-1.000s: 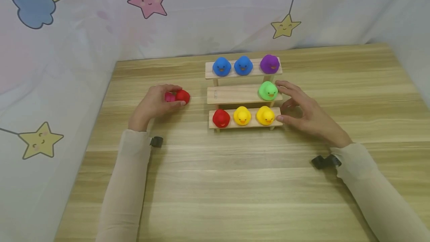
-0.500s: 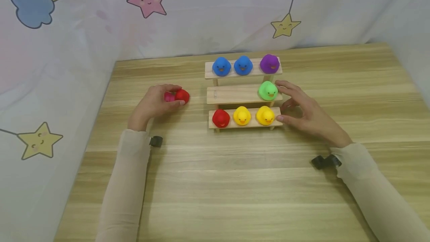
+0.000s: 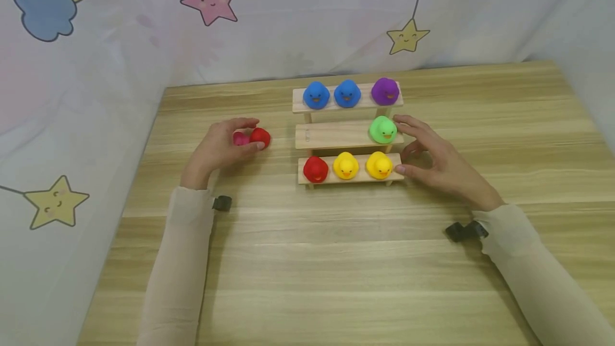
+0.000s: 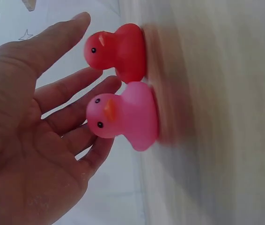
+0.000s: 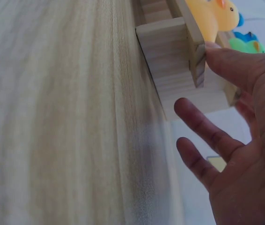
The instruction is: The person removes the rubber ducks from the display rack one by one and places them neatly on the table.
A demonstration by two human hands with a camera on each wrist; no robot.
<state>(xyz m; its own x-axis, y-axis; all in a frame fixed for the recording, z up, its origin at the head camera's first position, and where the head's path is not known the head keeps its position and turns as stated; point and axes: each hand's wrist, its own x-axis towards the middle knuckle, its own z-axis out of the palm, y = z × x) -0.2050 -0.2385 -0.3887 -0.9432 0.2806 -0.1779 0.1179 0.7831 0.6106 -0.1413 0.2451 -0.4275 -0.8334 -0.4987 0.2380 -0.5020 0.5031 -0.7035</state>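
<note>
On the table at the left, a red duck (image 3: 261, 138) and a pink duck (image 3: 240, 139) sit side by side. My left hand (image 3: 218, 146) reaches around them, thumb and fingers spread. In the left wrist view the thumb stands apart from the red duck (image 4: 128, 51), and the fingers pass behind the pink duck (image 4: 139, 115). A three-step wooden rack (image 3: 336, 135) stands at centre. My right hand (image 3: 439, 167) is at its right end, with the thumb touching the lowest shelf (image 5: 197, 56) and the other fingers extended loosely beside it.
On the rack's top shelf sit two blue ducks (image 3: 348, 94) and a purple duck (image 3: 385, 92). A green duck (image 3: 383, 130) is on the middle shelf's right end. The lowest shelf bears a red duck (image 3: 315, 170) and two yellow ducks (image 3: 346, 166). A printed curtain (image 3: 278, 25) hangs behind.
My left hand has shifted slightly left and its fingers have spread a little, showing more of the pink duck. The right hand and the rack stay in place.
</note>
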